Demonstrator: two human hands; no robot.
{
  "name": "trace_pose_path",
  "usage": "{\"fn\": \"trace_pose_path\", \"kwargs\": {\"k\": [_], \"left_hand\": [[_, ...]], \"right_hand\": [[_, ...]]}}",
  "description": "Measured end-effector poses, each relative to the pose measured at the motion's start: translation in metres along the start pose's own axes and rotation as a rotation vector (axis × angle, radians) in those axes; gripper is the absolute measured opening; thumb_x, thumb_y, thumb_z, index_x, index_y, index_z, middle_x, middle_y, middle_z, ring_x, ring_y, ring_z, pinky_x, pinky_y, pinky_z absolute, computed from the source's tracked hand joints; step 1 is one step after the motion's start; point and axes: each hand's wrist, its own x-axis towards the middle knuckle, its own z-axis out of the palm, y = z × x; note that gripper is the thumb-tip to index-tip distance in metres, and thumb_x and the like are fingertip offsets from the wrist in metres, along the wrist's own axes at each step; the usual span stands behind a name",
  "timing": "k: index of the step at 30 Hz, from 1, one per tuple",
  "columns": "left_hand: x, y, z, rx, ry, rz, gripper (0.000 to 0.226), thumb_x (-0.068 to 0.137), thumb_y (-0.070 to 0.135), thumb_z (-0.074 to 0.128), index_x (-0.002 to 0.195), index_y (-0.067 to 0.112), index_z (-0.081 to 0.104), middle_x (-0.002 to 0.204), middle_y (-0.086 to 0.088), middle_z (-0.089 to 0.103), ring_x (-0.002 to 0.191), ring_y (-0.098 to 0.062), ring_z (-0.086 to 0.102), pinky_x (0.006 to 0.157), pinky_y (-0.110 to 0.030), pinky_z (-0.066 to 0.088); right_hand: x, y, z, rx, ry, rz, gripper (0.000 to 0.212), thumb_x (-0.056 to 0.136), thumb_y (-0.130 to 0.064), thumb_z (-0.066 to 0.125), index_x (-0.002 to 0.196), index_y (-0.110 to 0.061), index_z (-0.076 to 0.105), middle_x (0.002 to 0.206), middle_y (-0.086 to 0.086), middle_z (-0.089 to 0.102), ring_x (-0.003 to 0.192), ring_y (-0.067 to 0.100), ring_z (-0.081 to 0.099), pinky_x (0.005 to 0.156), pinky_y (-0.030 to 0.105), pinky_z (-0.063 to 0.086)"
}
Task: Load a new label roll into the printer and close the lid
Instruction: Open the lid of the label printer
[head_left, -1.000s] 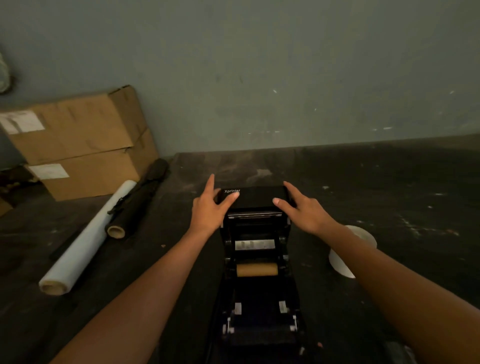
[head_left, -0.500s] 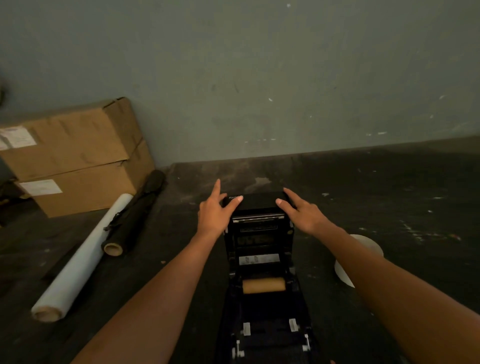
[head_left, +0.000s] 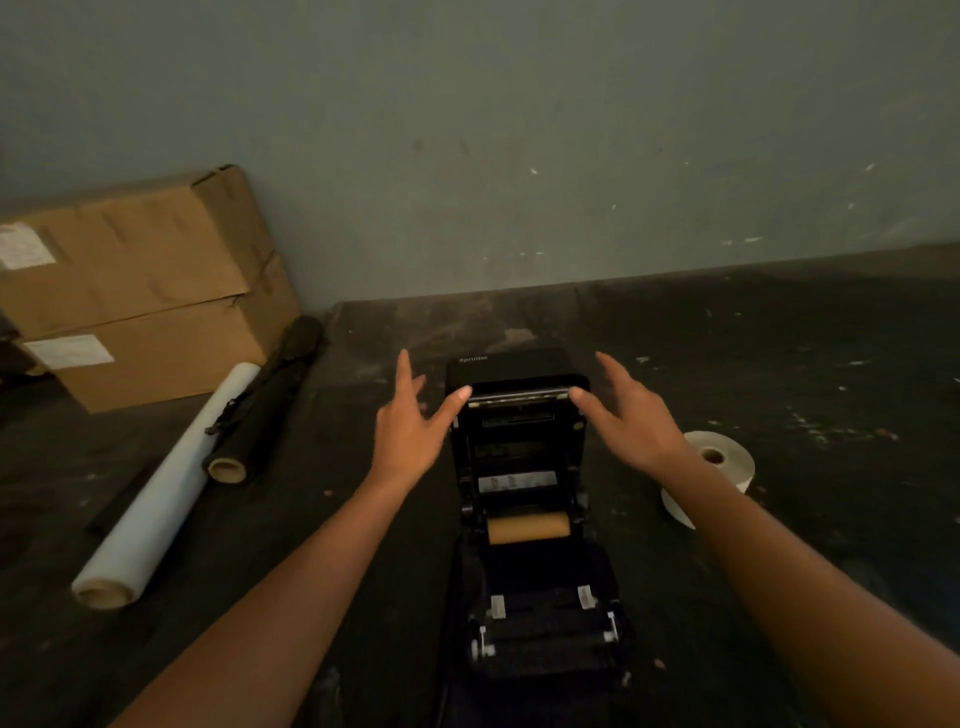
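Here the printer (head_left: 524, 519) sits on the dark counter (head_left: 779, 364), its long axis running from the person toward the wall, with the lid (head_left: 517, 379) swung up and back at the far end. The left hand (head_left: 410, 431) and the right hand (head_left: 631, 423) flank the lid's upper edge, fingers spread and holding nothing; each thumb tip appears to just touch a lid corner, though contact is hard to confirm. Inside the bay a bare brown core (head_left: 527, 527) lies crosswise, its axis left to right. The new label roll (head_left: 711, 470) rests on the counter just right of the printer, partly hidden by the right forearm, lying flat on one face with its core hole pointing up. It looks light and fairly stiff as a wound body, but the outer turns could loosen or crease, so I would take it around the rim with fingers and thumb, or across both flat faces. It would then need turning so its axis lies crosswise like the empty core. The hinged plastic lid likely wants even pressure at both corners.
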Motion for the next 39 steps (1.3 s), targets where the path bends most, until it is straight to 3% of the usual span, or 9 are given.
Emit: {"fn": "trace_pose_path", "kwargs": {"k": [3, 7, 11, 16, 20, 26, 31, 34, 39], "left_hand": [[-0.05, -0.031, 0.006, -0.069, -0.038, -0.069, 0.095, 0.08, 0.048, 0.064, 0.151, 0.029, 0.004, 0.146, -0.008, 0.045, 0.12, -0.019, 0.056, 0.092, -0.026, 0.044], [-0.087, -0.058, 0.029, -0.049, -0.216, -0.117, 0.097, 0.073, 0.058, 0.06, 0.15, 0.031, 0.007, 0.142, -0.008, 0.05, 0.124, -0.017, 0.053, 0.102, -0.033, 0.044], [-0.099, -0.064, 0.052, 0.052, -0.313, -0.07, 0.09, 0.081, 0.057, 0.058, 0.15, 0.034, 0.004, 0.145, -0.002, 0.046, 0.132, -0.017, 0.046, 0.108, -0.038, 0.039], [-0.1, -0.07, 0.069, 0.144, -0.29, -0.031, 0.082, 0.09, 0.048, 0.054, 0.15, 0.033, 0.0, 0.147, 0.0, 0.045, 0.13, -0.018, 0.048, 0.105, -0.039, 0.043], [-0.104, -0.072, 0.079, 0.193, -0.234, -0.035, 0.077, 0.095, 0.032, 0.052, 0.151, 0.027, 0.0, 0.143, -0.003, 0.048, 0.125, -0.018, 0.052, 0.096, -0.027, 0.044], [-0.107, -0.066, 0.084, 0.185, -0.207, -0.07, 0.082, 0.095, 0.025, 0.052, 0.149, 0.032, -0.009, 0.143, -0.003, 0.046, 0.125, -0.02, 0.049, 0.096, -0.032, 0.045], [-0.104, -0.057, 0.078, 0.089, -0.182, -0.051, 0.083, 0.094, 0.021, 0.053, 0.148, 0.036, -0.008, 0.147, 0.004, 0.042, 0.131, -0.017, 0.045, 0.104, -0.031, 0.039], [-0.098, -0.046, 0.068, 0.016, -0.157, -0.025, 0.079, 0.095, 0.02, 0.053, 0.15, 0.033, -0.003, 0.146, 0.005, 0.045, 0.131, -0.013, 0.043, 0.1, -0.022, 0.033], [-0.093, -0.032, 0.065, -0.044, -0.126, 0.036, 0.072, 0.096, 0.027, 0.051, 0.149, 0.035, 0.002, 0.141, 0.0, 0.051, 0.128, -0.017, 0.049, 0.103, -0.028, 0.038]], "right_hand": [[-0.04, 0.021, 0.012, 0.062, -0.012, 0.084, 0.061, 0.091, -0.041, 0.053, 0.143, -0.021, 0.029, 0.141, 0.007, 0.046, 0.128, 0.021, 0.045, 0.095, 0.03, 0.04], [-0.062, 0.049, 0.045, -0.002, -0.204, 0.205, 0.061, 0.093, -0.036, 0.049, 0.146, -0.023, 0.021, 0.137, 0.009, 0.05, 0.109, 0.016, 0.057, 0.081, 0.022, 0.047], [-0.068, 0.063, 0.075, -0.102, -0.261, 0.169, 0.066, 0.094, -0.034, 0.048, 0.149, -0.022, 0.012, 0.128, 0.01, 0.057, 0.09, 0.011, 0.064, 0.08, 0.028, 0.054], [-0.07, 0.07, 0.097, -0.239, -0.217, 0.134, 0.069, 0.093, -0.035, 0.048, 0.148, -0.02, 0.011, 0.145, 0.008, 0.042, 0.134, 0.022, 0.038, 0.113, 0.048, 0.028], [-0.073, 0.064, 0.107, -0.314, -0.192, 0.179, 0.069, 0.094, -0.03, 0.046, 0.149, -0.015, 0.007, 0.152, 0.007, 0.032, 0.143, 0.021, 0.02, 0.116, 0.051, 0.012], [-0.071, 0.053, 0.113, -0.293, -0.167, 0.238, 0.07, 0.093, -0.026, 0.047, 0.149, -0.013, 0.007, 0.152, 0.005, 0.03, 0.143, 0.018, 0.019, 0.115, 0.057, 0.006], [-0.074, 0.051, 0.104, -0.122, -0.107, 0.152, 0.066, 0.095, -0.022, 0.045, 0.149, -0.022, 0.007, 0.149, 0.004, 0.035, 0.139, 0.02, 0.03, 0.115, 0.052, 0.018], [-0.078, 0.044, 0.094, -0.01, -0.031, 0.027, 0.063, 0.096, -0.02, 0.046, 0.149, -0.023, 0.012, 0.151, 0.004, 0.03, 0.134, 0.017, 0.036, 0.108, 0.031, 0.033], [-0.081, 0.038, 0.074, -0.015, 0.08, -0.077, 0.056, 0.097, -0.019, 0.042, 0.148, -0.026, 0.019, 0.15, 0.001, 0.028, 0.13, 0.009, 0.035, 0.101, 0.022, 0.033]]}}
